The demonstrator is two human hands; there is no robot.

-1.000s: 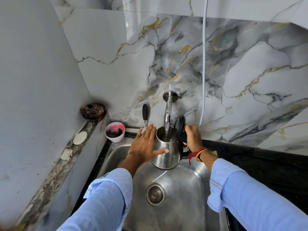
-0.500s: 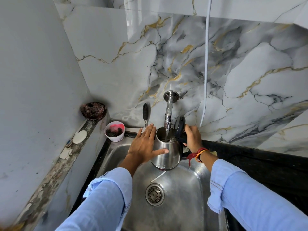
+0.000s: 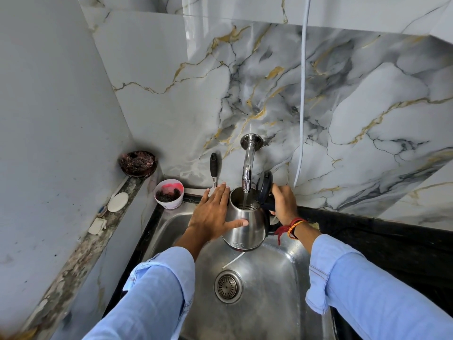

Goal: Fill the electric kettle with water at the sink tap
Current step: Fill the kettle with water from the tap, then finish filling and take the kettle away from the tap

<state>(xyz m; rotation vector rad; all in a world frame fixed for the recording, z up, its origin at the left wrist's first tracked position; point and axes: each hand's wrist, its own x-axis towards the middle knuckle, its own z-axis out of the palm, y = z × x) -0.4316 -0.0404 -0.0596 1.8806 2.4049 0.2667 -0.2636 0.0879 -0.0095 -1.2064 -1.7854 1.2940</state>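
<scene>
A steel electric kettle (image 3: 247, 229) with its black lid (image 3: 264, 190) flipped up is held over the steel sink (image 3: 274, 278), right under the chrome wall tap (image 3: 248, 165). A thin stream of water runs from the spout into the kettle's mouth. My right hand (image 3: 284, 204) grips the black handle on the kettle's right side. My left hand (image 3: 213, 217) lies flat against the kettle's left side, fingers spread and the thumb across its front.
A pink-rimmed cup (image 3: 169, 193) with dark bits stands at the sink's back left corner, a black-handled utensil (image 3: 213, 168) leans on the wall beside it. A dark bowl (image 3: 137, 163) and soap pieces sit on the left ledge. A white cord (image 3: 302, 94) hangs down the marble wall. Black countertop (image 3: 380, 241) lies to the right.
Both hands and the kettle stay where they were. Water keeps flowing into the kettle.
</scene>
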